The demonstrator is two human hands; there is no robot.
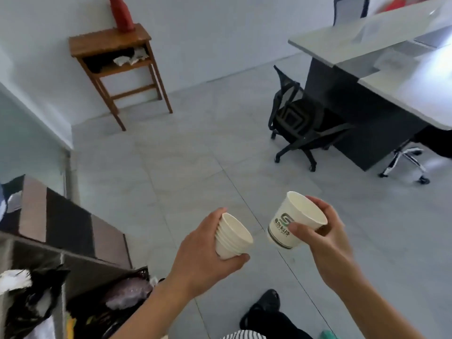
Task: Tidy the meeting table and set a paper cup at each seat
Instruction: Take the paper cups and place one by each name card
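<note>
Two lots of paper cups are held over the floor: a stack of nested cups in the left hand and a single cup in the right hand. The stack is gripped round its side, the fingers curled over the far wall and the thumb pressed against the near one; its mouth is tilted up and to the right. The cup, printed with a green and grey logo, is pinched near the rim, the thumb laid on the outer wall and the other fingers wrapped over the far edge. Its mouth is likewise tilted up to the right. Stack and cup are held near each other but apart.

Both are well apart from the counter, a pale top on a dark base at the upper right. A black chair is parked against its near end, and the chrome foot of a second chair is seen beside it. A wooden stand is set against the far wall, with a red vase on top and something white and crumpled on its shelf. A dark unit with a black bag is seen at the lower left. A black shoe is planted on the floor below the hands.
</note>
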